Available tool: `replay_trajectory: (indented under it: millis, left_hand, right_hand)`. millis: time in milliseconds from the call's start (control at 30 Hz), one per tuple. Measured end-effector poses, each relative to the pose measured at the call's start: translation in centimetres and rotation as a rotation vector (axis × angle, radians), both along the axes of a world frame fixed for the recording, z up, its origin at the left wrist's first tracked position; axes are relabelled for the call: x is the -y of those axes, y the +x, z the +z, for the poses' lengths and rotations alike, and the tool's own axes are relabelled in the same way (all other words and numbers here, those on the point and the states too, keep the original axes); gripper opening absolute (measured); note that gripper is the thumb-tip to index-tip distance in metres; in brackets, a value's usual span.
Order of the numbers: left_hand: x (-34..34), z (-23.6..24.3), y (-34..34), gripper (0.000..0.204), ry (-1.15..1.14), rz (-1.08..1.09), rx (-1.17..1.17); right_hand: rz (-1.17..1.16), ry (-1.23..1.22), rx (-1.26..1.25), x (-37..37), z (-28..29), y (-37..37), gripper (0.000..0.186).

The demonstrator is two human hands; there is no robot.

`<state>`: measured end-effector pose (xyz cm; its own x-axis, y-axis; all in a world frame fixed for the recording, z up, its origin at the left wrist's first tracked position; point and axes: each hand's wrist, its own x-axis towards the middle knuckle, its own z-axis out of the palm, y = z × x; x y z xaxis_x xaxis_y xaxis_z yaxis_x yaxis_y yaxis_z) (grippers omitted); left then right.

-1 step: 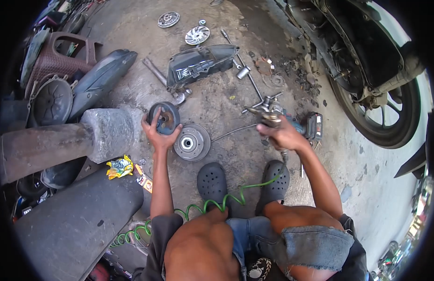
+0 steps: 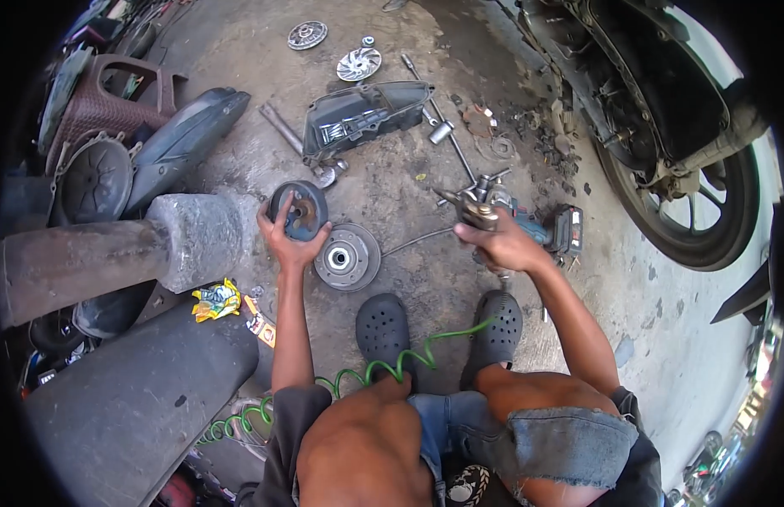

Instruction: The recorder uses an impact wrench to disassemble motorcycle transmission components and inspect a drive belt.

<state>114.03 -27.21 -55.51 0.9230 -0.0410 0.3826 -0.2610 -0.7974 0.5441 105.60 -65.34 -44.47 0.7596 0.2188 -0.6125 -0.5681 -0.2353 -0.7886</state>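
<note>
My left hand grips a round, dark clutch drum by its rim, its open side tilted up and rusty brown within. Beside it on the ground lies a round metal pulley with a bright hub in its centre. My right hand is closed around an air blow gun, whose nozzle points left toward the drum, some way apart from it. A green coiled air hose runs from the gun across my shins to the lower left.
Ahead lie a black cover holding metal parts, a finned fan disc, a hammer and a T-handle wrench. A cordless impact driver sits beyond my right hand. A scooter wheel stands at right, an anvil-like block at left.
My right hand with the blow gun has shifted slightly left, toward the drum. The left hand and drum have barely moved.
</note>
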Motion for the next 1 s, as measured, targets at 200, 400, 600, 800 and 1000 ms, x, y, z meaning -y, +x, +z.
replay_trajectory:
  millis: [200, 400, 600, 800, 1000]
  left_hand:
    - [1.1, 0.4, 0.4, 0.085, -0.074, -0.051, 0.068]
    - [-1.7, 0.5, 1.2, 0.086, 0.021, 0.012, 0.037]
    - [-1.9, -1.9, 3.7, 0.085, 0.024, 0.039, 0.062]
    - [-2.7, 0.3, 1.9, 0.086, 0.016, 0.108, 0.018]
    - [-3.3, 0.1, 1.6, 0.086, 0.027, 0.096, 0.019]
  right_hand:
    - [-0.808, 0.139, 0.406, 1.1, 0.0, 4.0, 0.027]
    - [-1.215, 0.095, 0.874, 11.0, 5.7, 10.9, 0.032]
    - [-0.884, -0.423, 0.861, 12.8, 8.5, 13.6, 0.023]
    - [-0.965, -0.007, 0.843, 13.9, 6.0, 14.9, 0.022]
    - [-1.170, -0.117, 0.924, 15.6, 2.9, 9.3, 0.020]
